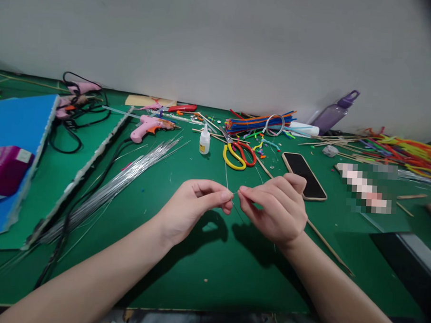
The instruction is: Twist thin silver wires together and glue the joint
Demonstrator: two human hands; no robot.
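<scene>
Above the middle of the green table, my left hand and my right hand meet fingertip to fingertip. Both pinch a thin silver wire, which runs up from the fingers toward the scissors and also trails down past the right hand. The fingers of both hands are curled closed around the pinch. A bundle of similar silver wires lies fanned out to the left of my left hand.
Yellow and red scissors, a small glue bottle, a pink glue gun and pipe cleaners lie behind. A phone rests at the right, with a wooden skewer under my right wrist. Blue board at left.
</scene>
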